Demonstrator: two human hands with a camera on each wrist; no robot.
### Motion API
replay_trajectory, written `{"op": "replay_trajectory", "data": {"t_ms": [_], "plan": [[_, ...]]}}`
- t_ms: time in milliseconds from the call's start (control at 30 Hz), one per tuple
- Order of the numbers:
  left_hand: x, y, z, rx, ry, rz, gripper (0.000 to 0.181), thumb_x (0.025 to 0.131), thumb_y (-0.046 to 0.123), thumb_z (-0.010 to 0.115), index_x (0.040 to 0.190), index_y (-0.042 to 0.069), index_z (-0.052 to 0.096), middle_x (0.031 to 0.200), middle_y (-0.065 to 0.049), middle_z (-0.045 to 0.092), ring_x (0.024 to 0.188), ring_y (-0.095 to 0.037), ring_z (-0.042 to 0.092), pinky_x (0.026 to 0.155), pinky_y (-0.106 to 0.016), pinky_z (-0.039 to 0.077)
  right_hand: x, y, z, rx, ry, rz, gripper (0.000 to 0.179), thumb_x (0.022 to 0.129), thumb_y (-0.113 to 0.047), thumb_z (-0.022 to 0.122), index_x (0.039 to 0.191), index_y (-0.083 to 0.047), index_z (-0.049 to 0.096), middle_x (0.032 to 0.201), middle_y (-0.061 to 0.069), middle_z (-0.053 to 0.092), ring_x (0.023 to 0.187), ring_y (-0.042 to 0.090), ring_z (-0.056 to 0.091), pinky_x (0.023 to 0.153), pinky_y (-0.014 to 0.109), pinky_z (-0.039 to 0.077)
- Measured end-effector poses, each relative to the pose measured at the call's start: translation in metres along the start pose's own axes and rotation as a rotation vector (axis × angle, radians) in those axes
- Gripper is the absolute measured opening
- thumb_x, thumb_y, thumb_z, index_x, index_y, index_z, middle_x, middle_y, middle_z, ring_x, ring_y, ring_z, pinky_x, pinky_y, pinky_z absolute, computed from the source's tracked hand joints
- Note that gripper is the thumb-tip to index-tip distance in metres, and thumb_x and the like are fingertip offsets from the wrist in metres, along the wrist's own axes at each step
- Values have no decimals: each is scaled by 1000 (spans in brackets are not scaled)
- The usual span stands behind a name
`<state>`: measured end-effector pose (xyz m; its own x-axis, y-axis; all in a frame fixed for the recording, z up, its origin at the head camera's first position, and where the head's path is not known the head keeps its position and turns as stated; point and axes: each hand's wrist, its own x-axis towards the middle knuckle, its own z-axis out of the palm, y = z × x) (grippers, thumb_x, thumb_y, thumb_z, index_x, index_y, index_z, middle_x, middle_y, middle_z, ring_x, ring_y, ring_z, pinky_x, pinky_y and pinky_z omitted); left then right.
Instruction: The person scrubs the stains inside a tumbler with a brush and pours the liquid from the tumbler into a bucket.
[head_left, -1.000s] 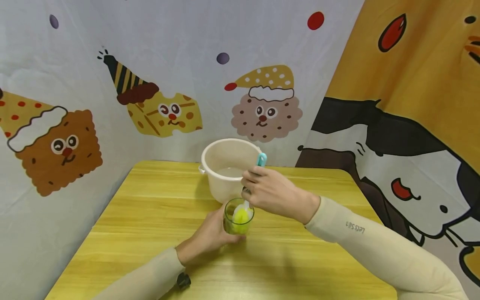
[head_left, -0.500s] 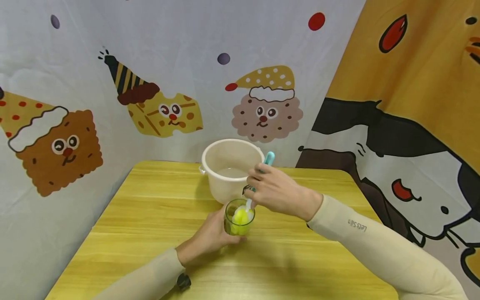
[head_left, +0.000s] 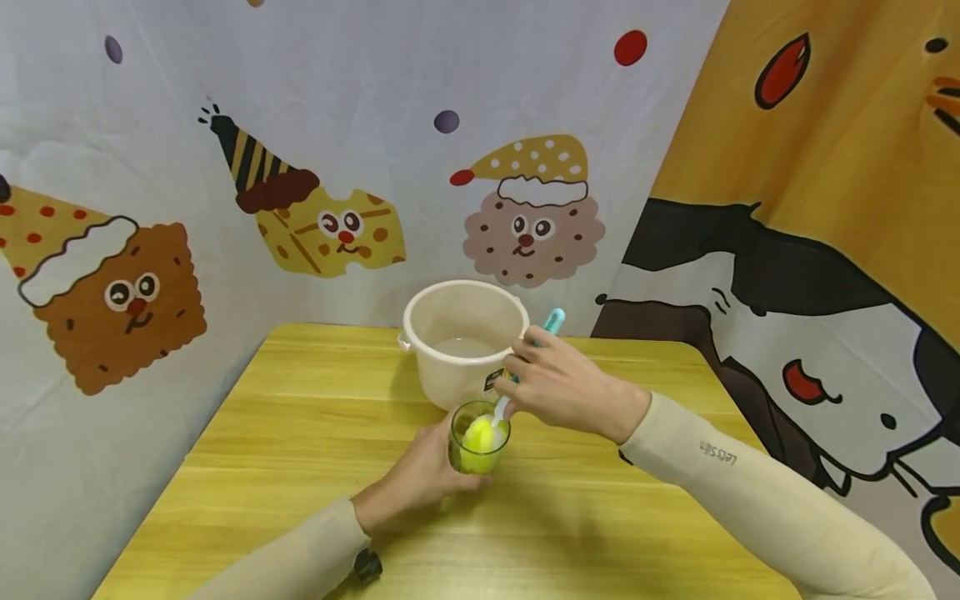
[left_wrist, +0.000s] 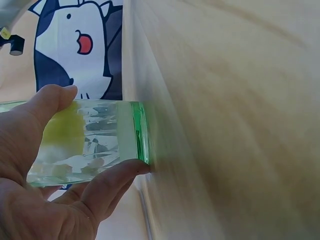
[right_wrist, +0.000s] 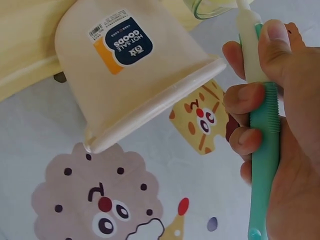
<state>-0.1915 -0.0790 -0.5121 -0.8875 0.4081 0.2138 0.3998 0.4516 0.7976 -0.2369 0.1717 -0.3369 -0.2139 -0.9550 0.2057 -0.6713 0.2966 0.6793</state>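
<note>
And here's the green-tinted glass (left_wrist: 107, 135), low at the near side of the cream bucket (head_left: 450, 375), with the left hand (head_left: 427, 467) wrapped round it; I can't tell whether its base touches the wood. Over its rim comes the right hand (head_left: 566, 383), fingers curled on a teal-handled tool (right_wrist: 263, 165), tilted, yellow-and-white head down inside! Beneath, a yellow wood-grain tabletop (head_left: 315, 417), the bucket standing toward its far edge; behind, a pale cloth backdrop (head_left: 360, 83) of cartoon snacks in party hats, orange panel (head_left: 750, 150) to the right. The count: one glass, one tool, one bucket, two hands, both busy!
</note>
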Motion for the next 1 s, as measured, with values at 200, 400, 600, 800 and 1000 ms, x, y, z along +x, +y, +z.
{"op": "replay_trajectory", "data": {"t_ms": [200,400,600,800,1000], "plan": [[-1,0,1,-21,-4,-16,102,83,26,109,166,18,52,148,-3,77,133,-20,76,114,-44,64,-6,-3,3,51,6,49,47,93,-70,80,100,-24,78,100,-3,83,94,22,67,91,38,46],[-1,-1,1,-22,-7,-7,102,83,30,109,167,20,51,150,-2,76,134,-18,75,114,-44,64,-10,-6,7,92,2,94,45,94,-69,80,106,-26,82,105,-2,85,93,20,67,87,38,42],[-1,-1,2,-21,3,-6,102,82,31,109,166,20,53,148,-2,78,132,-18,76,114,-43,64,-13,-9,9,143,-51,150,41,99,-66,79,113,-28,85,99,-4,84,88,19,66,86,38,39],[0,0,2,-23,10,-8,102,81,29,109,166,20,53,146,-1,78,130,-17,77,114,-42,64,-12,-13,9,171,-80,195,36,102,-65,78,109,-30,84,85,-7,74,76,21,59,86,39,40],[-1,2,1,-20,7,-9,103,82,29,109,167,20,52,146,-2,78,130,-18,77,113,-42,65,-13,-17,12,160,-87,223,36,100,-67,78,100,-31,80,77,-8,65,71,20,52,84,39,40]]}}
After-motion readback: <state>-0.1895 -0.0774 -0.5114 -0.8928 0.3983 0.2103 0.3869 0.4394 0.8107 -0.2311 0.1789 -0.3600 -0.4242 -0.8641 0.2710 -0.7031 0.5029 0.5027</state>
